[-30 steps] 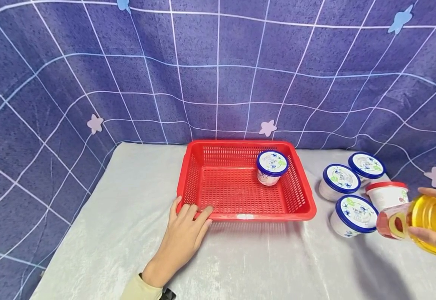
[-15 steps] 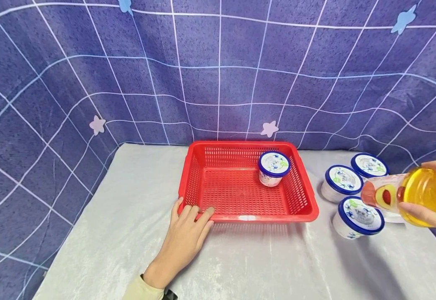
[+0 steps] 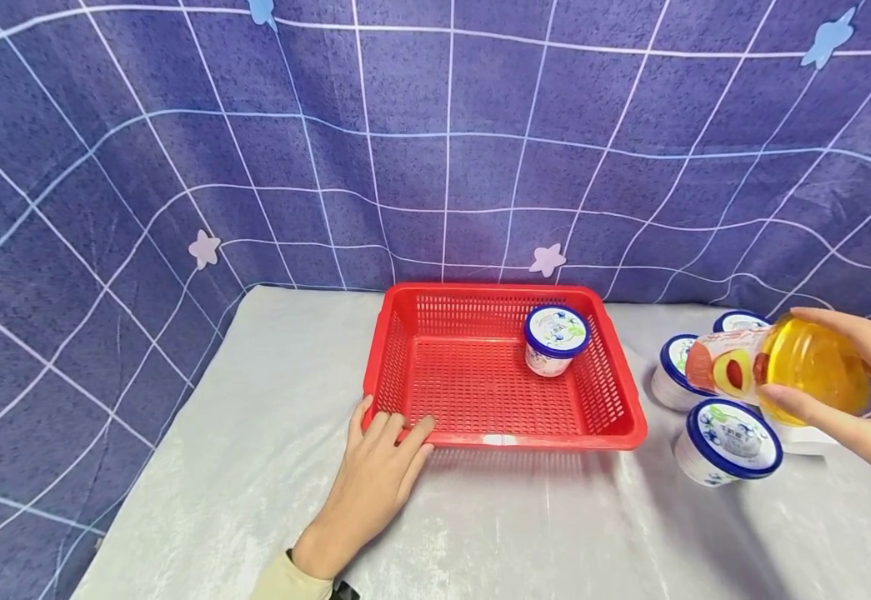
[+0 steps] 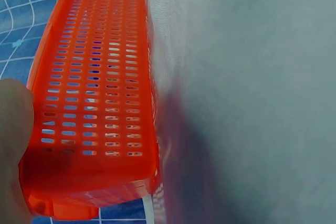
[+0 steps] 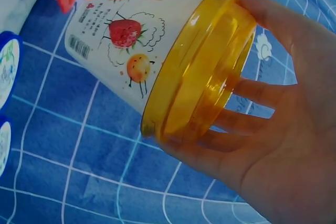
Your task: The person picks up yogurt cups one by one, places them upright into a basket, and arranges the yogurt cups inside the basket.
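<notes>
My right hand (image 3: pixel 866 379) grips a fruit-printed plastic tub (image 5: pixel 123 45) by its clear yellow lid, thumb and fingers round the lid's rim. The tub is tipped on its side in the air, its base pointing left toward the basket. At the front left corner of a red perforated basket (image 3: pixel 506 440), my left hand (image 3: pixel 375 471) has its fingers curled over the rim. Inside the basket, toward the back right, stands a small white tub (image 3: pixel 555 337) with a blue lid. The left wrist view shows the basket's side wall (image 4: pixel 100 77) beside part of that hand.
Several blue-lidded tubs stand right of the basket; the nearest tub (image 3: pixel 731 442) is fully visible, while another tub (image 3: pixel 678 392) is partly covered by the held one. Behind the grey-white tabletop (image 3: pixel 518 525) hangs a purple gridded cloth (image 3: pixel 405 167).
My right hand has carried the yellow-lidded tub up and left, over the blue-lidded tubs, covering the red-lidded one. The left hand stays on the basket rim. The head view shifts slightly.
</notes>
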### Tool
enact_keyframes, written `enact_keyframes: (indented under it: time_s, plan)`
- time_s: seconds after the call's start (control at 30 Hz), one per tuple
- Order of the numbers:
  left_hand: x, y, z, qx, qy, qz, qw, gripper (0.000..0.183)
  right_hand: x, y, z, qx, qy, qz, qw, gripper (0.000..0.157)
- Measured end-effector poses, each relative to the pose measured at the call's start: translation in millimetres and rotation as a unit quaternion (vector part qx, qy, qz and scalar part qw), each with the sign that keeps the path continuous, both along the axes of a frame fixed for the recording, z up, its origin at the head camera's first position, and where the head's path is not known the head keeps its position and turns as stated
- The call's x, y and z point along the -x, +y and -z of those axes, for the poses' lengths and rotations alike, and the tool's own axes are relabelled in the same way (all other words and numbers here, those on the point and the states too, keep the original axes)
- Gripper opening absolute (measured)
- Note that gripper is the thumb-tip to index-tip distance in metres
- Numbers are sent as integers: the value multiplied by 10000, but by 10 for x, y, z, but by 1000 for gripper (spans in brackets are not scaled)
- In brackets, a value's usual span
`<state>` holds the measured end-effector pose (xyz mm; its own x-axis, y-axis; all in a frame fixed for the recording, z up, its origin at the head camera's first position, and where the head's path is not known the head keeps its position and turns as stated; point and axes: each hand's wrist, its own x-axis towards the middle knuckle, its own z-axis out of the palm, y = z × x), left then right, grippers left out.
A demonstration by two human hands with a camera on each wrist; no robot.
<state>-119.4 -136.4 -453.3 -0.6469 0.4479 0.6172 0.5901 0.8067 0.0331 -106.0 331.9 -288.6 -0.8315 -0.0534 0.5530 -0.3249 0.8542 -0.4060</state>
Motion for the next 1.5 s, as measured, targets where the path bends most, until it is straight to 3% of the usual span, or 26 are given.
enact_keyframes:
  time_s: [0.2,0.4,0.6,0.8,1.17,1.5]
  plan:
    - [13,0,-19,14,-36,-14,10000,40,50,-62,47,310,225,-489,9981,96]
    - [26,9,-33,26,5,-24,10000,40,86,-165,19,118,-90,-499,9986,101]
    - [43,22,-46,38,22,-50,10000,41,114,-322,-35,-53,-373,-378,9986,96]
    - [39,13,-34,38,31,-20,10000,40,185,-476,-58,-358,-614,-654,9953,88]
    - [33,10,-9,3,33,17,10000,40,387,-750,161,-439,-649,-1471,9860,81]
    - [-1,2,-12,75,-103,-74,9999,40,529,-894,296,-693,-874,-1749,9783,73]
